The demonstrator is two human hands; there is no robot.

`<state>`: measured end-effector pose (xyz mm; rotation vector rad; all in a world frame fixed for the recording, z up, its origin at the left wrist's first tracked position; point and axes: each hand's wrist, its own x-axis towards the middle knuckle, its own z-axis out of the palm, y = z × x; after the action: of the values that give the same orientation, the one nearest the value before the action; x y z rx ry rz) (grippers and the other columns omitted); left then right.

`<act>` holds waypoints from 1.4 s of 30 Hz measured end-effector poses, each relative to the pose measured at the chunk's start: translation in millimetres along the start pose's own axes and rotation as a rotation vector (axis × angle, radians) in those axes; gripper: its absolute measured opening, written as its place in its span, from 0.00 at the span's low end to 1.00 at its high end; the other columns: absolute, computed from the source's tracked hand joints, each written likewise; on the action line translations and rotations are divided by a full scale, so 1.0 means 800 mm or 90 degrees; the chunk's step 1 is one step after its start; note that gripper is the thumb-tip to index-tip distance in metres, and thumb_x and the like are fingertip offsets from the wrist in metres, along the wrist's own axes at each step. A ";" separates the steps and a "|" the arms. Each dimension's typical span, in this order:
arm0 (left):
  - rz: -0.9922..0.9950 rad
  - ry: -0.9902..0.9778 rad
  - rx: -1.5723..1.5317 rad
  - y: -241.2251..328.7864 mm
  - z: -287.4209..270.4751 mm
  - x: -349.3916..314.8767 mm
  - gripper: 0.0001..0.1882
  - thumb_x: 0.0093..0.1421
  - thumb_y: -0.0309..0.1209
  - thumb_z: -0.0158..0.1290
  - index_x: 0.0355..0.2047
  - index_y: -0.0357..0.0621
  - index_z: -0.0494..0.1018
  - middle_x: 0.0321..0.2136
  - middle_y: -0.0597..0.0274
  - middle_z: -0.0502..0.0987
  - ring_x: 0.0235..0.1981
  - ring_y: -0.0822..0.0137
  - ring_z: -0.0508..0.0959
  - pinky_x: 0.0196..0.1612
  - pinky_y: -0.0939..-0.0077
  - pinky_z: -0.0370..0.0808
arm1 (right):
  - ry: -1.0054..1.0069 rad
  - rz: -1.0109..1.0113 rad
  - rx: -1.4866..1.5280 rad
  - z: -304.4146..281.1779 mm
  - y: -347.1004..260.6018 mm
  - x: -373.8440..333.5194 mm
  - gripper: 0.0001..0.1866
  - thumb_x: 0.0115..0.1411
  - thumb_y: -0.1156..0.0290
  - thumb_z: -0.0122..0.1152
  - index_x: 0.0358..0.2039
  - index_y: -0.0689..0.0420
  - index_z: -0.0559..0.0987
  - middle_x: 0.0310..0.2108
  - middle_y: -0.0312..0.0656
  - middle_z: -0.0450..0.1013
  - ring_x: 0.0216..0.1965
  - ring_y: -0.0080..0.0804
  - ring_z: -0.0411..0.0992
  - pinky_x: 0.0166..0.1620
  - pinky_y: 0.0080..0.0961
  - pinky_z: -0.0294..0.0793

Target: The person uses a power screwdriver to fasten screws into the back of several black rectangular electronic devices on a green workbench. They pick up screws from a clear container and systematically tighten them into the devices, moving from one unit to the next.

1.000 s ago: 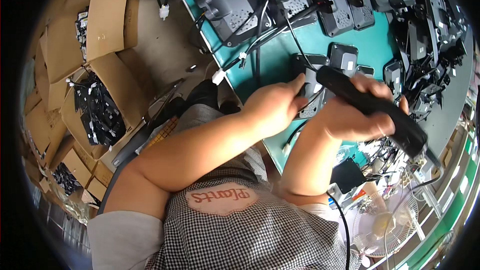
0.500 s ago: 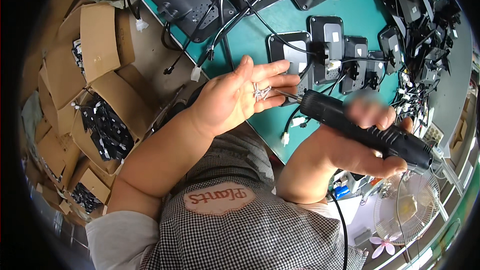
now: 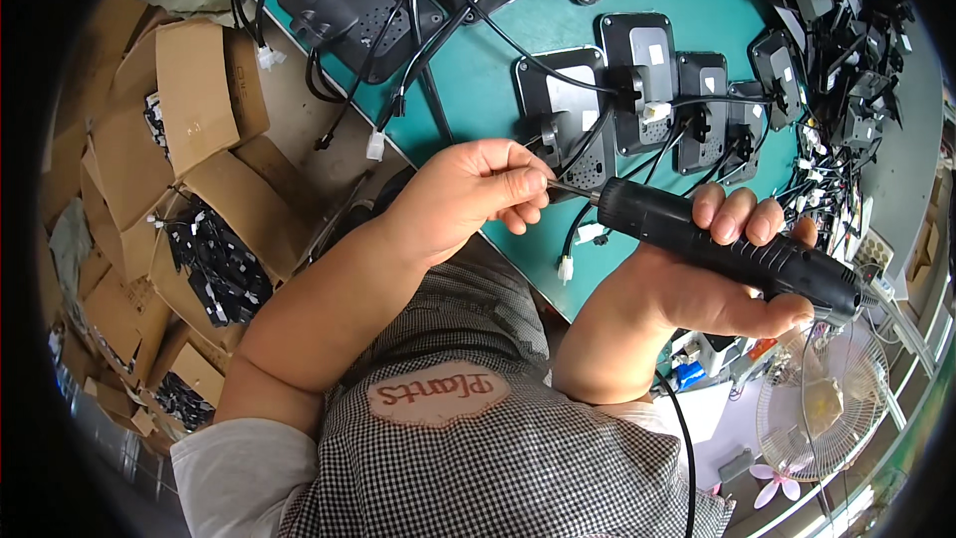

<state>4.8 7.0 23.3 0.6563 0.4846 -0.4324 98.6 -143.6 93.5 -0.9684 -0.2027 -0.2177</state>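
My right hand (image 3: pixel 732 249) is wrapped around the black body of an electric screwdriver (image 3: pixel 687 229), which points left. Its thin metal bit (image 3: pixel 576 189) reaches my left hand (image 3: pixel 488 189), where thumb and fingertips are pinched together at the tip. The small silvery screws that lay in that palm are now hidden inside the closed fingers. Just beyond the bit, black display housings (image 3: pixel 573 100) lie back side up, with brackets, white labels and black cables. White cable plugs (image 3: pixel 566 269) hang near the tool.
The green tabletop (image 3: pixel 478 60) carries larger black housings (image 3: pixel 354 5) at the far left. More units and plugs (image 3: pixel 856 100) crowd the right side. On the left stand open cardboard boxes (image 3: pixel 209 90) with black cabled parts. A fan (image 3: pixel 822 403) is at the lower right.
My left hand has turned and closed from an open palm holding screws to a pinch at the bit's tip. The screwdriver has stayed nearly in place.
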 end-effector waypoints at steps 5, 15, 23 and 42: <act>0.009 0.047 0.017 -0.005 0.006 0.003 0.10 0.63 0.32 0.47 0.33 0.37 0.71 0.23 0.64 0.73 0.22 0.78 0.70 0.23 0.86 0.67 | 0.013 -0.010 0.020 -0.004 -0.003 0.001 0.35 0.54 0.37 0.49 0.50 0.53 0.63 0.26 0.39 0.67 0.19 0.28 0.65 0.20 0.26 0.69; 0.051 0.053 0.159 -0.009 0.030 0.002 0.13 0.64 0.35 0.46 0.32 0.36 0.71 0.22 0.66 0.71 0.21 0.80 0.67 0.24 0.88 0.65 | -0.039 -0.014 0.069 -0.016 -0.009 -0.001 0.36 0.54 0.36 0.49 0.53 0.52 0.62 0.28 0.40 0.67 0.21 0.28 0.66 0.22 0.25 0.69; 0.353 0.162 0.630 0.007 0.020 0.021 0.15 0.60 0.31 0.50 0.47 0.40 0.72 0.26 0.61 0.76 0.27 0.71 0.73 0.32 0.78 0.70 | -0.052 -0.082 -0.099 -0.031 -0.019 -0.036 0.37 0.54 0.38 0.52 0.53 0.53 0.61 0.27 0.42 0.68 0.20 0.32 0.68 0.21 0.27 0.71; 0.443 0.189 0.879 0.000 0.006 0.048 0.17 0.54 0.33 0.55 0.45 0.44 0.73 0.24 0.55 0.73 0.27 0.55 0.73 0.31 0.66 0.71 | -0.236 -0.160 -0.248 -0.045 0.027 -0.095 0.35 0.51 0.48 0.62 0.52 0.53 0.59 0.27 0.45 0.68 0.20 0.36 0.69 0.22 0.32 0.73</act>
<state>37.0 -4.8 5.8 2.1585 0.1377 0.0734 34.2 -154.9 36.1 -1.3689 -0.6409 -0.3143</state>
